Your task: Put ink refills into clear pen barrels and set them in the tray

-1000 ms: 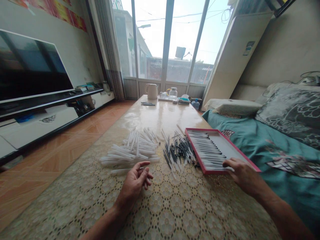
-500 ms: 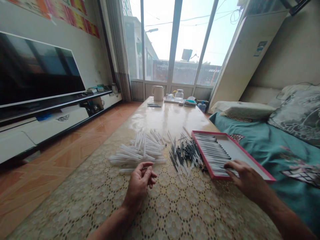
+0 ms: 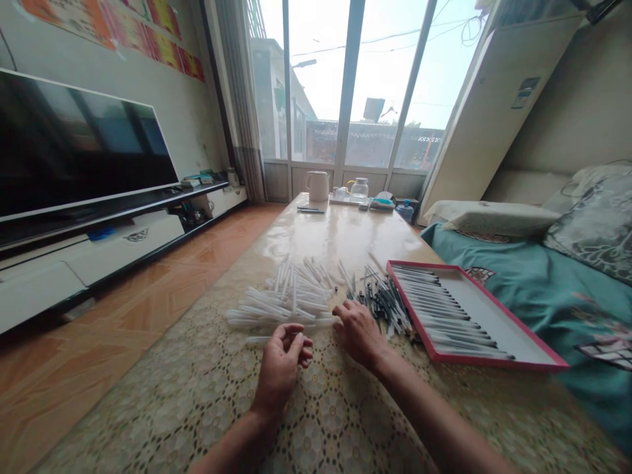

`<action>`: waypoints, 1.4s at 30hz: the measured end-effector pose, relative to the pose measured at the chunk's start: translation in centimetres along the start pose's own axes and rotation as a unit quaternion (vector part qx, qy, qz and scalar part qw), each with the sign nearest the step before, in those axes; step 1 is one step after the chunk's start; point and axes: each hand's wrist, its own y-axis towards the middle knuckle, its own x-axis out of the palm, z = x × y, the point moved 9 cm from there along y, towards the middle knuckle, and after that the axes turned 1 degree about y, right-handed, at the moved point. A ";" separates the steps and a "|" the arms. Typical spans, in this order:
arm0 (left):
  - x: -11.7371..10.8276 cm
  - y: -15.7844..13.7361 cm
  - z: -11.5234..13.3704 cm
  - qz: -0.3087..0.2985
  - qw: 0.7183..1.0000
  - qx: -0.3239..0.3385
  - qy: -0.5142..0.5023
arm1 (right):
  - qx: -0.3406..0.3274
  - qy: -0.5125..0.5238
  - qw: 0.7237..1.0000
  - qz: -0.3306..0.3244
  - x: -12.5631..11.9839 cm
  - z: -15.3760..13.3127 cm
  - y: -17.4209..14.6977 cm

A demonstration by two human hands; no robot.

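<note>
Table (image 3: 320,421): patterned, spread below the left hand (image 3: 282,362) and the right hand (image 3: 359,332).
Red-rimmed tray (image 3: 498,364): on the table, right of the right hand and apart from it.
White tubes (image 3: 291,289): heaped just beyond the left hand.
Row of pens (image 3: 444,309): inside the tray, right of the right hand, dark ends pointing rightward.
Dark slim parts (image 3: 390,303): piled just beyond the right hand, between tubes and tray.
Right hand: palm down, fingers bent near the tubes' right ends; I cannot tell whether they grip anything.
Left hand: fingers loosely curled, thumb close to the forefinger; any hold, I cannot tell.
</note>
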 end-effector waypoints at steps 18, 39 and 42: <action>1.2 -0.3 0.7 -0.053 0.997 0.031 0.038 | -0.015 0.007 1.000 0.013 -0.6 0.2 -1.9; 1.7 -0.6 -1.0 -0.062 0.969 -0.117 -0.210 | 0.042 0.160 0.983 0.074 -3.8 2.7 -3.5; 1.5 -0.7 -0.9 -0.042 0.971 -0.117 -0.204 | 0.078 0.015 0.995 0.051 -3.0 3.6 -3.8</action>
